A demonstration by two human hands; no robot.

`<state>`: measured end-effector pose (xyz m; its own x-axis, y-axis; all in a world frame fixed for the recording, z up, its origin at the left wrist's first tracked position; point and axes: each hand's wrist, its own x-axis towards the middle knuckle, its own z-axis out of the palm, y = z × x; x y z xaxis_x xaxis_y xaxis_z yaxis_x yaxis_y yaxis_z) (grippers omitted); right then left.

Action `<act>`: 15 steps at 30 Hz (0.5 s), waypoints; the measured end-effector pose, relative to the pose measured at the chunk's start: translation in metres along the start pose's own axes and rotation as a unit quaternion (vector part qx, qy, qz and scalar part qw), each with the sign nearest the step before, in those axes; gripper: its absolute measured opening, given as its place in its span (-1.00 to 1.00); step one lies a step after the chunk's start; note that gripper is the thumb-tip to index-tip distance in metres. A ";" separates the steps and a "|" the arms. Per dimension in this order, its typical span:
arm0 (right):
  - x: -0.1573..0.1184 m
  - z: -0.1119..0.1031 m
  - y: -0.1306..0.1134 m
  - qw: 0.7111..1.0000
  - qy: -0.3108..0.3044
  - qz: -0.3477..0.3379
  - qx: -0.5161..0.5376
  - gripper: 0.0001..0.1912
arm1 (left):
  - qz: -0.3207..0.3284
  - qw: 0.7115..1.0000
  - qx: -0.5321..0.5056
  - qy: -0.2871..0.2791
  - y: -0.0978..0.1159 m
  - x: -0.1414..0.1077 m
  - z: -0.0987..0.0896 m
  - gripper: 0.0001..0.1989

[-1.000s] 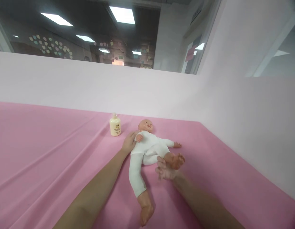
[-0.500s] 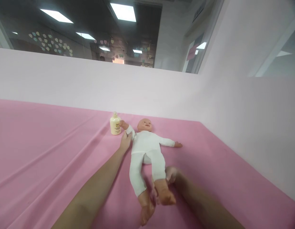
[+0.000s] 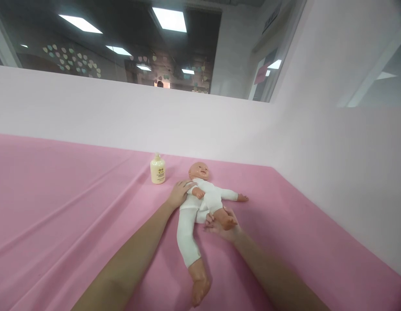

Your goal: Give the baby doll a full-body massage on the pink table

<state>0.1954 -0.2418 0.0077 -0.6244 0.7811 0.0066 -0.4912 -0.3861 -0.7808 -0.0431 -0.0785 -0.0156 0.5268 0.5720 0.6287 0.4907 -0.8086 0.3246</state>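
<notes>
A baby doll (image 3: 187, 233) in a white suit lies on its back on the pink sheet (image 3: 90, 207), its head away from me. My left hand (image 3: 180, 193) is wrapped round the doll's bent arm and shoulder at the left, and that arm is folded across the chest. My right hand (image 3: 224, 224) holds the doll's right-side leg near the ankle from below, with the knee bent up toward the belly. The other leg lies stretched toward me. The doll's other arm reaches out to the right.
A pale yellow bottle (image 3: 158, 170) stands upright on the sheet, left of the doll's head. A white wall (image 3: 122, 116) runs behind the sheet and along the right side, with windows above it.
The doll's left-side arm has come away from the bottle and folded over the chest with my left hand. My right hand has moved up, and the leg is now bent.
</notes>
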 end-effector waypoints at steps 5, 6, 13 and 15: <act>0.003 0.000 0.003 1.000 0.005 0.020 0.020 -0.39 | -0.033 0.998 -0.039 0.025 -0.005 0.000 0.002 -0.49; 0.002 0.000 0.004 1.000 -0.009 0.027 0.008 -0.39 | -0.044 0.997 -0.058 0.039 -0.005 0.000 0.002 -0.53; -0.007 -0.006 0.013 0.968 -0.168 0.169 -0.077 -0.46 | -0.245 0.928 -0.221 0.173 -0.014 -0.004 0.005 -0.63; -0.008 -0.007 0.015 0.950 -0.200 0.210 -0.114 -0.48 | -0.300 0.895 -0.252 0.214 -0.023 -0.006 0.008 -0.63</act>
<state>0.1971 -0.2500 -0.0089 -0.9394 0.3158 -0.1337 -0.0326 -0.4703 -0.8819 -0.0520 -0.0625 -0.0324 -0.0922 0.9062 0.4126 0.1633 -0.3950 0.9041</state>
